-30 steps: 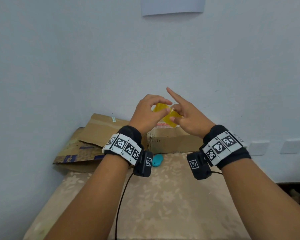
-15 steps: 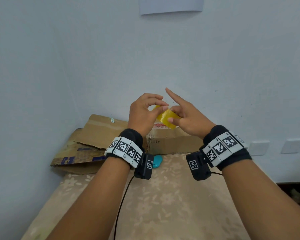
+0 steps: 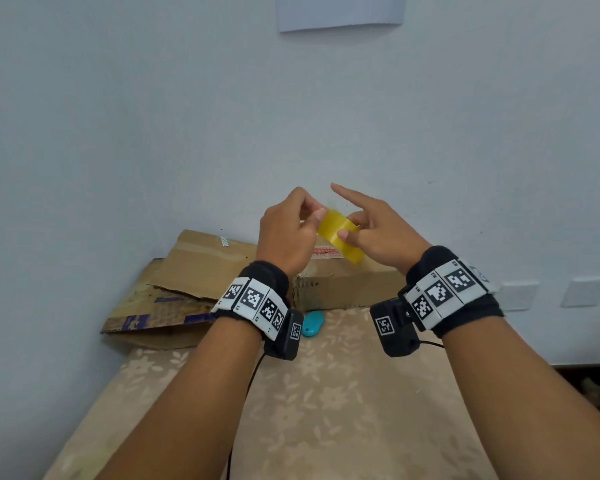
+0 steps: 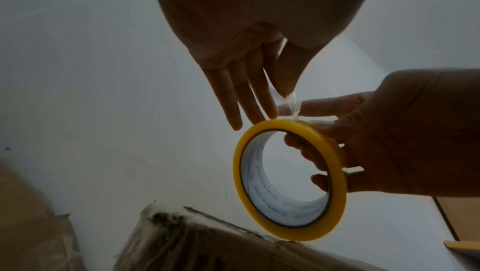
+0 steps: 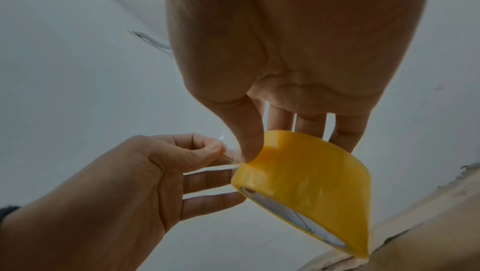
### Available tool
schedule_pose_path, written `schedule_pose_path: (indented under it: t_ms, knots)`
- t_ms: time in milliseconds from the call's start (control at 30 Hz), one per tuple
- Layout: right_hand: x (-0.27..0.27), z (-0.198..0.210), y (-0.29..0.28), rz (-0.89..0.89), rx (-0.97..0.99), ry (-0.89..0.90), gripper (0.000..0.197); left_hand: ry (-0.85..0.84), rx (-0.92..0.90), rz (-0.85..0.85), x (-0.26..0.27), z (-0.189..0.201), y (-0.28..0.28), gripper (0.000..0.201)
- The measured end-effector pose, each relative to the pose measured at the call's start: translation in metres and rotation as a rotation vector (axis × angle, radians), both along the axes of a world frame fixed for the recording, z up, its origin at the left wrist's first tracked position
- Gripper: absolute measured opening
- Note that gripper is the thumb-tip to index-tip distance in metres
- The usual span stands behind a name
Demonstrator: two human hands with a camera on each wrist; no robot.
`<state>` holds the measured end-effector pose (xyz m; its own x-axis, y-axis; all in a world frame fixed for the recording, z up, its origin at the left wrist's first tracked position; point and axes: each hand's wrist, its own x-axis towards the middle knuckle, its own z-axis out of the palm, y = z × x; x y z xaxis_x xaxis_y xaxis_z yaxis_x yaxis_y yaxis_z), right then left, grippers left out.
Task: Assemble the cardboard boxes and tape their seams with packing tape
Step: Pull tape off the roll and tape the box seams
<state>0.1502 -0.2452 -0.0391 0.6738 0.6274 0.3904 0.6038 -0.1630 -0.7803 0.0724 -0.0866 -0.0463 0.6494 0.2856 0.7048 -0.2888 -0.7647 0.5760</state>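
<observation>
I hold a yellow roll of packing tape in the air above the table. My right hand grips the roll, thumb on its outer face and fingers through the core, with the index finger stretched out straight. My left hand pinches a short peeled end of clear tape between thumb and index finger at the roll's upper edge. The pinch also shows in the right wrist view, where the left hand meets the roll. A taped-up cardboard box stands at the wall, below and behind my hands.
Flattened cardboard sheets lie piled at the back left against the wall. A small teal object lies in front of the box. The table has a beige flowered cloth. Wall sockets sit to the right.
The left fingers were picking at the roll's edge and now pinch a short peeled end. The roll has tilted a little in the right hand. Both hands stay in place.
</observation>
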Motion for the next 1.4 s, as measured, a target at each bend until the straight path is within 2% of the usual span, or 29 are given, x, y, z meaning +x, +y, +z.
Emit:
schedule_pose_path:
  t_ms: [133,300,467,567,700,967,1267,1400]
  knots:
    - [0.001,0.002,-0.003,-0.031,-0.010,0.009,0.057,0.042,-0.172,-0.074,-0.004,0.001,-0.002,0.011]
    - [0.000,0.002,-0.006,-0.027,-0.007,0.014,0.039,0.055,-0.271,-0.092,-0.007,0.009,-0.009,0.016]
    - [-0.009,0.007,-0.005,0.028,0.131,0.185,0.036,0.023,-0.234,-0.078,-0.011,0.022,-0.010,0.011]
    - [-0.014,0.007,0.001,0.075,0.205,0.280,0.041,0.028,-0.210,-0.058,-0.013,0.030,-0.007,0.006]
    - [-0.022,0.006,0.006,0.236,0.260,0.497,0.056,0.055,-0.126,0.002,-0.015,0.036,-0.001,0.006]
    - [-0.031,-0.002,0.018,0.396,0.317,0.629,0.085,0.085,-0.062,0.041,-0.018,0.038,0.007,0.005]
    - [-0.039,0.007,0.015,0.362,0.158,0.552,0.044,0.044,0.040,0.124,-0.015,0.037,0.018,0.006]
    - [-0.040,0.009,0.021,0.195,0.105,0.500,0.030,-0.010,-0.028,0.112,-0.014,0.038,0.016,0.005]
